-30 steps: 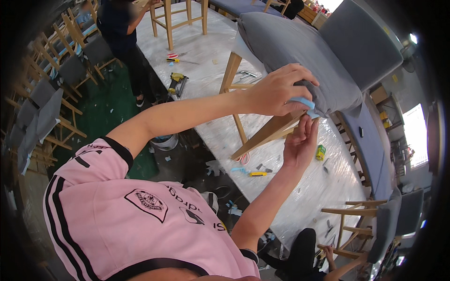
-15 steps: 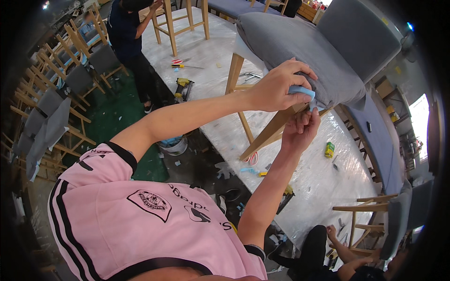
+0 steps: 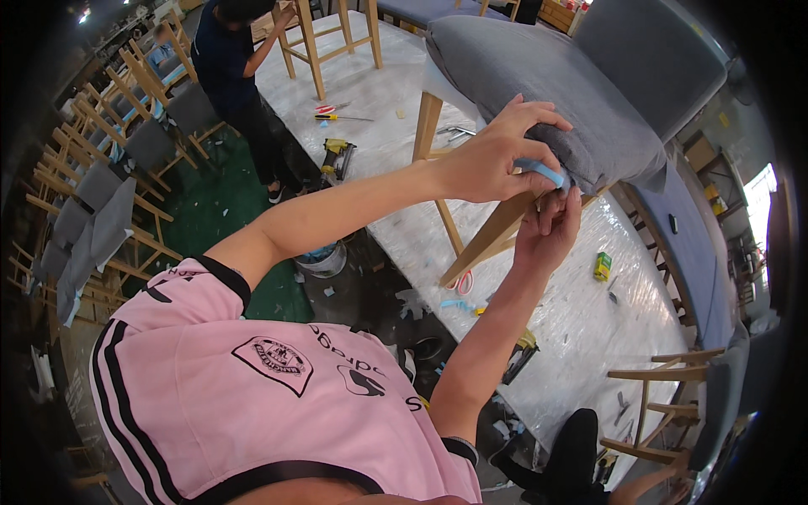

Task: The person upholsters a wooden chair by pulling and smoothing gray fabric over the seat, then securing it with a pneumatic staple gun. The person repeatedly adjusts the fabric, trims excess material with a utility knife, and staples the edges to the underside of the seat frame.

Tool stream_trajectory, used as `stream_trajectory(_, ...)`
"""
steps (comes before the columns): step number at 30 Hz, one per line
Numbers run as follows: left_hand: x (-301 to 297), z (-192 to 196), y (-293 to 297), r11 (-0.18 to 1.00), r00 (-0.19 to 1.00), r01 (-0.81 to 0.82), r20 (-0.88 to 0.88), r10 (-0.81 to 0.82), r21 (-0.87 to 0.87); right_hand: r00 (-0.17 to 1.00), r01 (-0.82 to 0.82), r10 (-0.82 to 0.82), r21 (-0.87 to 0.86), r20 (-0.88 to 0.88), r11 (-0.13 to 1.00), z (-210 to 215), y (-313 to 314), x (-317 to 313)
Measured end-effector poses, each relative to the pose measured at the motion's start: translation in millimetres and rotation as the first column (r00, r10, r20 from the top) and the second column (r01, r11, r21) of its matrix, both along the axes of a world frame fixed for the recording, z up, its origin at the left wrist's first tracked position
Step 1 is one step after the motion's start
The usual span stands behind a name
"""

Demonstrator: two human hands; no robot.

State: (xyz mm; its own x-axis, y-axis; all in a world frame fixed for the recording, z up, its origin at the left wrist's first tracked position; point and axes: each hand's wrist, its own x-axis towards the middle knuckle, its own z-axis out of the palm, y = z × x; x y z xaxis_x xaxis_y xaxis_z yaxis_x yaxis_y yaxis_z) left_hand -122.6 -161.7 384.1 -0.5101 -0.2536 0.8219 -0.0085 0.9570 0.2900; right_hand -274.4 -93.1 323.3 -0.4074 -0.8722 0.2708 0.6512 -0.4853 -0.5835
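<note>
A chair with a grey upholstered seat (image 3: 522, 71), a grey backrest (image 3: 652, 63) and wooden legs (image 3: 488, 240) stands in front of me on the table. At the seat's near corner, my left hand (image 3: 497, 160) is closed on a light blue strip (image 3: 540, 171), its upper fingers resting against the grey fabric. Just below, my right hand (image 3: 549, 231) is pinched at the strip's lower end, under the corner. Whether its fingers hold the strip or the fabric edge is hidden.
The plastic-covered table (image 3: 581, 328) bears a nail gun (image 3: 337, 158), another nail gun (image 3: 522, 353), red-handled scissors (image 3: 465, 284), a screwdriver (image 3: 341, 118) and a yellow-green box (image 3: 602, 266). A co-worker (image 3: 227, 76) stands far left. A bucket (image 3: 326, 263) is on the floor; chairs (image 3: 147, 139) crowd the left.
My right hand has moved up slightly, its fingers now closer beneath the seat corner. My left hand still holds the blue strip. The whole view has shifted a little.
</note>
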Motion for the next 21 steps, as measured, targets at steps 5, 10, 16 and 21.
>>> stream_trajectory(5,2,-16,1,0.995,1.0,-0.025,0.016,0.026,-0.093,0.991,0.095,-0.093,-0.014,0.097,0.995,-10,-5,5)
stream_trajectory(10,5,-23,-8,0.988,0.999,-0.019,0.03,0.024,-0.152,0.989,0.125,-0.13,0.076,0.067,0.989,-7,-1,11)
stream_trajectory(16,16,-6,2,0.998,1.0,0.02,0.015,-0.019,-0.061,0.742,0.556,-0.471,0.046,-0.477,0.83,-1,14,4)
stream_trajectory(21,19,9,-11,0.991,0.993,-0.063,-0.11,0.05,-0.121,-0.03,0.641,-0.61,-0.483,-0.792,0.596,43,36,-19)
